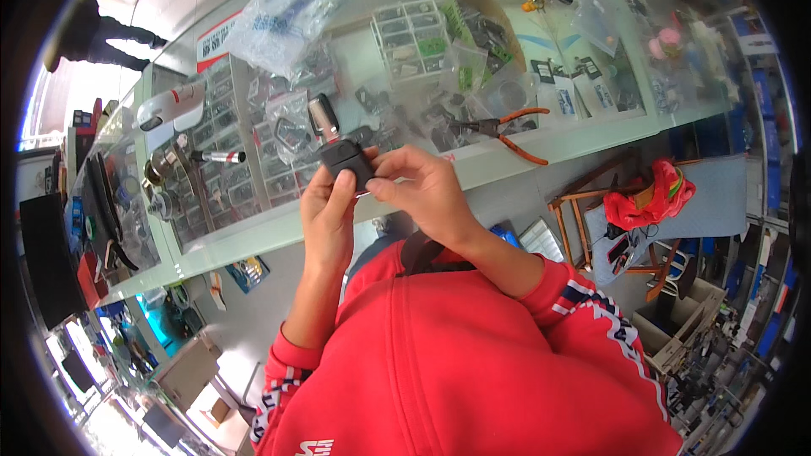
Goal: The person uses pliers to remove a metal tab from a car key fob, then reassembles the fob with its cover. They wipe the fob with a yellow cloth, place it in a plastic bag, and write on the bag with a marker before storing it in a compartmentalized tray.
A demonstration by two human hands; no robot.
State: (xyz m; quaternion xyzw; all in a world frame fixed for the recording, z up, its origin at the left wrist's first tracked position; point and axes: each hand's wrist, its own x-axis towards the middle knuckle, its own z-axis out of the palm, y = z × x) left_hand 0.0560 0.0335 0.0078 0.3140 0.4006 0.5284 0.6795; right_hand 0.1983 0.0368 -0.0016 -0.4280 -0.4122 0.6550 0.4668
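Observation:
A small black boxy case (345, 160), with a seam across its face, is held up over the front edge of the glass counter (321, 226). My left hand (328, 211) grips it from the left and below, thumb pressed on its face. From the right, my right hand (427, 190) pinches its lower right corner between thumb and fingers. Just beyond the case is a black and silver key fob (323, 116); whether it touches the case I cannot tell. A pair of pliers with orange handles (514, 133) lies to the right of my hands.
Beyond my hands lie small bagged parts, a clear plastic bag (296, 13) and a divided tray (410, 38). A red and white pen (221, 156) and a white device (172, 106) are on the left. At right stands a chair bearing a red bag (646, 194). A person (101, 34) stands far left.

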